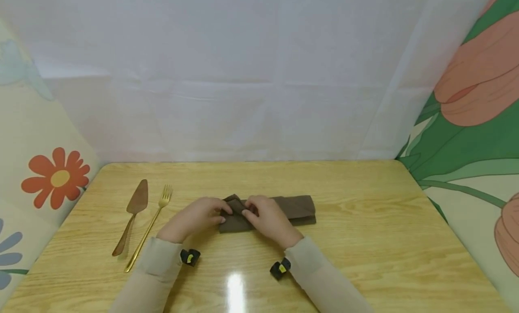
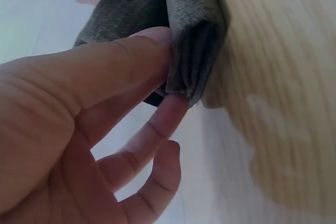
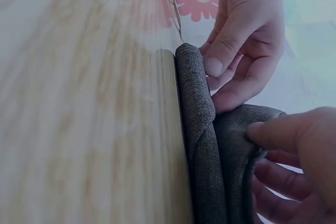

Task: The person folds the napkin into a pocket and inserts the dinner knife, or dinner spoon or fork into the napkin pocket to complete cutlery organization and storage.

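Note:
A brown cloth (image 1: 298, 207), folded into a long strip, lies across the middle of the wooden table in the head view. My left hand (image 1: 198, 218) pinches its left end; in the left wrist view the thumb presses one side of the layered folds (image 2: 197, 40) and a fingertip sits beneath their edge. My right hand (image 1: 269, 218) pinches a raised flap of the same cloth just left of its middle. The right wrist view shows this flap (image 3: 239, 129) standing up and bent between the right thumb and fingers, beside the rolled edge.
To the left on the table (image 1: 365, 241) lie a copper-coloured cake server (image 1: 138, 199) and a gold fork (image 1: 154, 218), handles toward me. A white sheet (image 1: 251, 79) hangs behind the far edge. Flower-patterned panels (image 1: 56, 178) stand at both sides.

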Available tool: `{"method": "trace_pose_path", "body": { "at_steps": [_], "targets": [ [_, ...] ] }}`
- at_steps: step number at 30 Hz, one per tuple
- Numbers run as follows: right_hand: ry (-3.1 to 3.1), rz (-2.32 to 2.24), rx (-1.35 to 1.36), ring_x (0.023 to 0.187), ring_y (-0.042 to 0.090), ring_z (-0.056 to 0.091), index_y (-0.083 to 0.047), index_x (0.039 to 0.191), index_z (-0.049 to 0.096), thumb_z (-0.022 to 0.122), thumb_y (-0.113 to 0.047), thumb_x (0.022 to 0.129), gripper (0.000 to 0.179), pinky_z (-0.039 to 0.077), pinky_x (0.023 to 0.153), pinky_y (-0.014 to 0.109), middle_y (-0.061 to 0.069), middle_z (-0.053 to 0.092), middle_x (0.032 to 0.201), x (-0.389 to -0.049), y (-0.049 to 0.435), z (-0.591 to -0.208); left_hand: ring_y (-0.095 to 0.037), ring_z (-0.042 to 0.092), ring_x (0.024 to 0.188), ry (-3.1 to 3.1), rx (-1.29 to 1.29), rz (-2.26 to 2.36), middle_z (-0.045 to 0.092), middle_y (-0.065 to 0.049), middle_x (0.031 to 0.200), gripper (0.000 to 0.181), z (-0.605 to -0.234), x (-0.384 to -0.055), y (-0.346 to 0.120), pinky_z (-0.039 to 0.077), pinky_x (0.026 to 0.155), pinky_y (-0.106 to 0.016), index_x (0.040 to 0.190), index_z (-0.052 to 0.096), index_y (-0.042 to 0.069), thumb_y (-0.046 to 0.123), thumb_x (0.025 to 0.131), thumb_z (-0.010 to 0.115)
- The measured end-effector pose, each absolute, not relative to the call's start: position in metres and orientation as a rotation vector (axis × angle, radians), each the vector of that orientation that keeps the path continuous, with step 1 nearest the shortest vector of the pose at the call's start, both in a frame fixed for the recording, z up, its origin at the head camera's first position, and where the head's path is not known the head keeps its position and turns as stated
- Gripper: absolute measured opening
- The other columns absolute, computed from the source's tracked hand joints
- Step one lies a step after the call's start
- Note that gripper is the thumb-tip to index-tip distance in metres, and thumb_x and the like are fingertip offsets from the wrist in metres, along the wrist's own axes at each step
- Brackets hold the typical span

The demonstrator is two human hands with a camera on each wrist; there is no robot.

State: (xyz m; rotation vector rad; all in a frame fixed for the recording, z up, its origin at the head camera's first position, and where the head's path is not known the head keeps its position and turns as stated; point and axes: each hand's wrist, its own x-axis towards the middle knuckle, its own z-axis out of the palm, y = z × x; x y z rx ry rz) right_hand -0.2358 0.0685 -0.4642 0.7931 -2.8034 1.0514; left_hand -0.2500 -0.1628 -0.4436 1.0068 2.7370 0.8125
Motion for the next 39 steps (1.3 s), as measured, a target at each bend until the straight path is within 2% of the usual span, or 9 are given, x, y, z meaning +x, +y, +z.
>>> {"method": "trace_pose_path", "body": {
  "at_steps": [5,12,17,19,26,32,39],
  "targets": [
    [-2.772,1.117,0.803,0.084,0.009,0.059,-0.01,0.116,0.068,0.064,-0.014,0.101,0.016,0.051,0.073,0.025,0.003,0.066,0.104,-0.2375,0.069,-0.4646,-0.033,0.065,0.105,2.701,1.044,0.774,0.069,-0.013,0.114,0.024,-0.4476,-0.2519,-0.1623,0.055,0.089,-0.048,0.115,0.072,0.002,-0.004,0.092,0.069],
    [-2.746,1.223,0.84,0.083,0.007,0.058,-0.011,0.117,0.069,0.061,-0.023,0.103,0.02,0.05,0.073,0.023,0.001,0.067,0.104,-0.2386,0.0682,-0.4692,-0.019,0.061,0.094,2.705,1.091,0.759,0.062,-0.003,0.104,0.019,-0.4507,-0.2528,-0.1639,0.054,0.08,-0.038,0.102,0.072,0.01,-0.005,0.091,0.07],
    [-2.718,1.283,0.836,0.092,0.01,0.063,-0.011,0.115,0.073,0.065,-0.02,0.101,0.019,0.052,0.08,0.025,0.002,0.07,0.109,-0.2382,0.0683,-0.4706,-0.017,0.062,0.093,2.736,1.155,0.743,0.062,0.002,0.1,0.018,-0.4506,-0.2533,-0.1655,0.055,0.082,-0.038,0.096,0.072,0.015,-0.003,0.09,0.073],
    [-2.71,1.3,0.831,0.094,0.012,0.064,-0.01,0.112,0.076,0.068,-0.018,0.099,0.017,0.053,0.081,0.024,0.003,0.07,0.108,-0.2369,0.0681,-0.4708,-0.016,0.062,0.092,2.733,1.179,0.767,0.062,0.004,0.1,0.017,-0.4501,-0.2533,-0.1664,0.055,0.082,-0.037,0.095,0.073,0.016,0.0,0.091,0.073],
    [-2.754,1.278,0.799,0.083,0.005,0.061,-0.01,0.101,0.081,0.075,-0.014,0.093,0.011,0.052,0.072,0.019,-0.001,0.07,0.094,-0.2349,0.0646,-0.4711,-0.013,0.056,0.095,2.784,1.29,0.822,0.054,0.006,0.105,0.012,-0.4505,-0.254,-0.1674,0.055,0.082,-0.032,0.089,0.079,0.015,0.003,0.087,0.079],
    [-2.788,1.206,0.809,0.078,0.004,0.059,-0.009,0.098,0.081,0.076,-0.011,0.092,0.008,0.051,0.068,0.017,-0.002,0.067,0.089,-0.2332,0.063,-0.4705,-0.017,0.056,0.102,2.794,1.355,0.794,0.06,0.006,0.107,0.013,-0.4493,-0.2536,-0.1693,0.054,0.088,-0.037,0.087,0.079,0.016,0.003,0.085,0.08],
    [-2.801,1.187,0.81,0.072,0.003,0.056,-0.008,0.093,0.075,0.076,-0.009,0.092,0.002,0.049,0.064,0.017,-0.002,0.063,0.085,-0.2318,0.06,-0.4703,-0.025,0.055,0.112,2.783,1.37,0.819,0.061,0.001,0.116,0.016,-0.4477,-0.2527,-0.1696,0.051,0.094,-0.044,0.085,0.08,0.016,0.001,0.084,0.081]
  ]
}}
